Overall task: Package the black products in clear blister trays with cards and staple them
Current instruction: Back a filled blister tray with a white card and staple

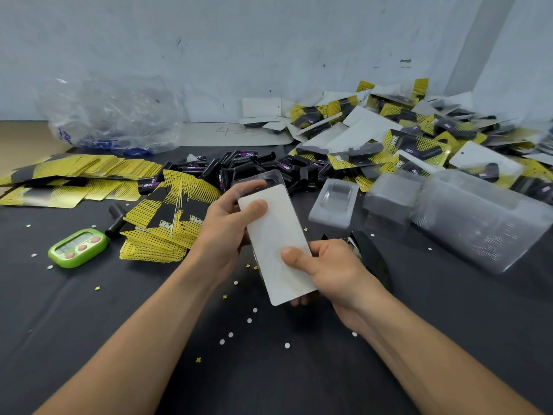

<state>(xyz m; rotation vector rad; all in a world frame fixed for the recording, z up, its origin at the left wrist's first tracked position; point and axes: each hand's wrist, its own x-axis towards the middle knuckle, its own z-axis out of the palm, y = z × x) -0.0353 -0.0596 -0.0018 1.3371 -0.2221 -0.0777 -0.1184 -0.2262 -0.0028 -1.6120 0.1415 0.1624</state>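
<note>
Left hand (227,223): grips the far end of a blister tray (269,176), thumb flat on the card, fingers curled round the edge.
Right hand (332,271): pinches the near end of the same tray, thumb on top, fingers underneath.
White card (275,241): lies blank side up over the tray, held above the middle of the table (269,369); what sits under it is hidden.
Black products (239,166): a loose heap just beyond the hands.
Yellow cards (167,223): fanned stack left of the left hand, more spread farther left.
Green timer (78,247): near left, beside the cards.
Empty trays (466,217): nested stacks lying to the right, one single tray (335,202) near them.
Finished packs (419,130): piled at the far right against the wall.
Plastic bag (110,115): crumpled, far left.
Paper dots (230,334): scattered over the dark tabletop.
</note>
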